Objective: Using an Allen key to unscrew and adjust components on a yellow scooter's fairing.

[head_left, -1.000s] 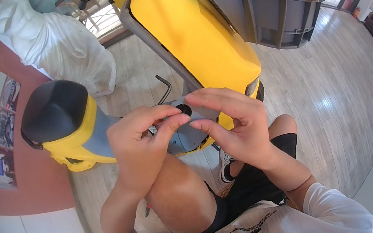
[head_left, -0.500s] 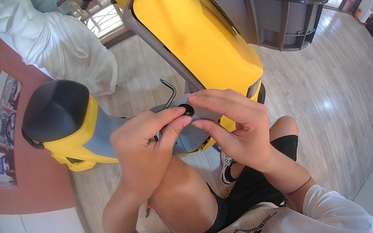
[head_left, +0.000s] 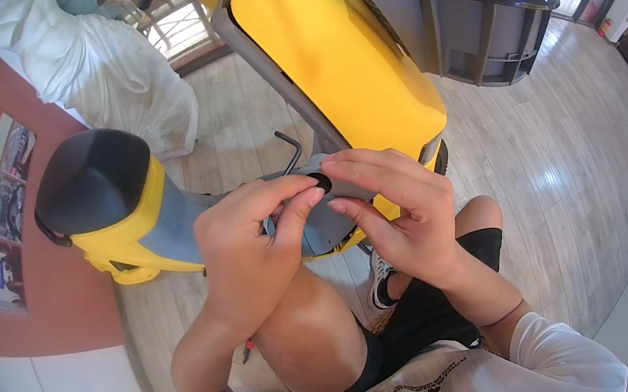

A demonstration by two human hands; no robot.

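Left hand [head_left: 252, 249], centre frame: thumb and forefinger pinched narrow on a small black round cap [head_left: 321, 182]. Right hand [head_left: 396, 211], just right of it: fingers curled over the same cap, touching it from above. Cap sits at frame centre against the grey panel [head_left: 320, 228] of a yellow scooter [head_left: 330, 50]. Black seat [head_left: 89, 181], left. Bent hex key [head_left: 290, 148] above the hands

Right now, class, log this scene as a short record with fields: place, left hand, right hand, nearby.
place: wooden floor beside a yellow scooter
left hand: thumb and forefinger pinch a small black round part
right hand: fingertips at the same part, over the grey footboard
nearby: black bent hex key, black seat, white cloth cover
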